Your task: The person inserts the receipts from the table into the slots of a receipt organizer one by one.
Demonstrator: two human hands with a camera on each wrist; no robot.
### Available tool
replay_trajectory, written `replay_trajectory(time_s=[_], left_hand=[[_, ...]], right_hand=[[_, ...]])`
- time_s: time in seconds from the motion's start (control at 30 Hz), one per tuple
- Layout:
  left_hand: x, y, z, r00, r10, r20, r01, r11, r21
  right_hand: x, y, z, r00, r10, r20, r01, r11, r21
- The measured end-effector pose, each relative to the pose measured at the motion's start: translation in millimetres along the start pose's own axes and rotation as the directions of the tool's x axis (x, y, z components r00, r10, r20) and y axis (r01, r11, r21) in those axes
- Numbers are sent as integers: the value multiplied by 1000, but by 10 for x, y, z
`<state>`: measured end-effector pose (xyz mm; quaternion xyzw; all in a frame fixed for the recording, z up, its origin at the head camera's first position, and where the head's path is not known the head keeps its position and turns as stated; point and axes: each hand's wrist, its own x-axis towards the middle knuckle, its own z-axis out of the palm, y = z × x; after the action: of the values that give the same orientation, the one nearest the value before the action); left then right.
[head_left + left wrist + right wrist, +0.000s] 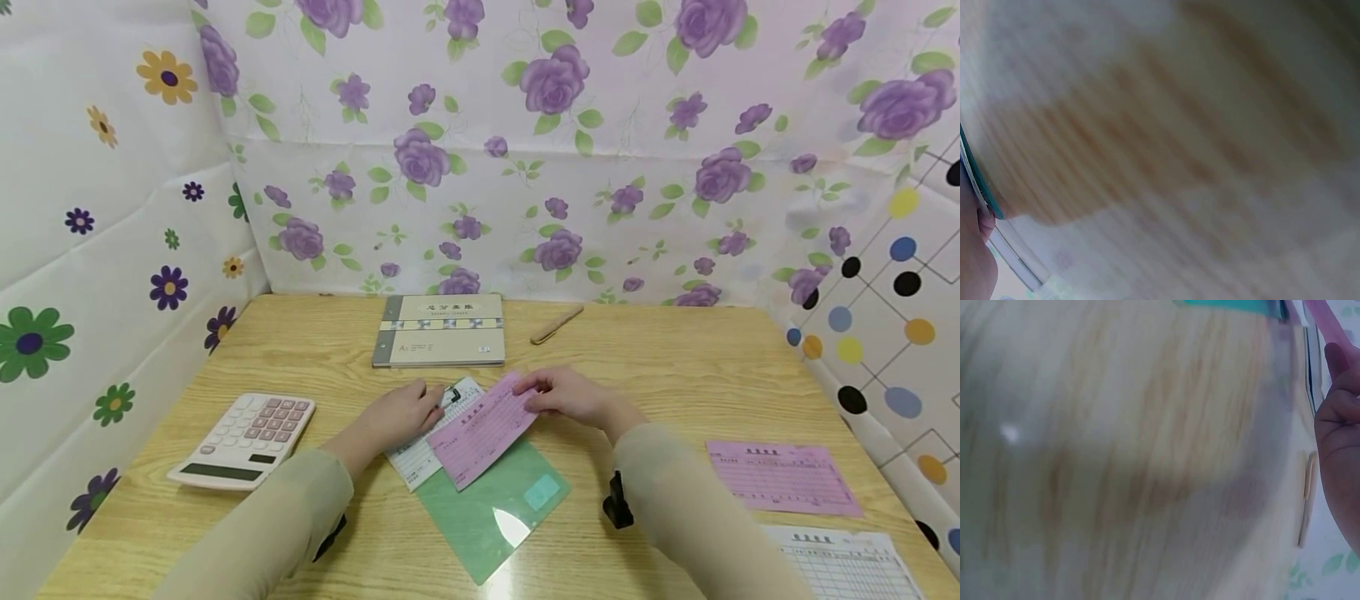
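Note:
My right hand (564,396) pinches a pink form slip (483,429) by its right end, thumb below and fingers on top. The slip slants over a white ruled form (414,462) on a green clipboard (480,517). At the clipboard's top, my left hand (401,414) grips its edge beside the black clip (452,395), and part of the clip is hidden. In the left wrist view, only a bit of the left hand (975,265) shows at the clipboard's edge. The right wrist view catches the right hand (1342,431) with the pink slip (1330,324).
A ledger book (442,333) lies behind the clipboard, with a brown pen (557,325) to its right. On the left rests a pink-and-white calculator (247,437). Another pink slip (783,479) and a white form (847,567) lie at the right. Patterned cloth (495,208) surrounds the wooden table.

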<state>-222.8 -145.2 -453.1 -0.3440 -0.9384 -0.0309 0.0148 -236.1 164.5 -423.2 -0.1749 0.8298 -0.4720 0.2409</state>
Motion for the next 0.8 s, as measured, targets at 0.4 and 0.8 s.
replay_trajectory(time_s=[0.4, 0.8], left_hand=[[13, -45, 58, 999, 13, -39, -13, 1000, 2], [32, -45, 52, 997, -57, 43, 58, 998, -25]], right_hand=[[170, -172, 320, 991, -25, 129, 29, 999, -34], [263, -178, 476, 994, -39, 100, 52, 990, -132]])
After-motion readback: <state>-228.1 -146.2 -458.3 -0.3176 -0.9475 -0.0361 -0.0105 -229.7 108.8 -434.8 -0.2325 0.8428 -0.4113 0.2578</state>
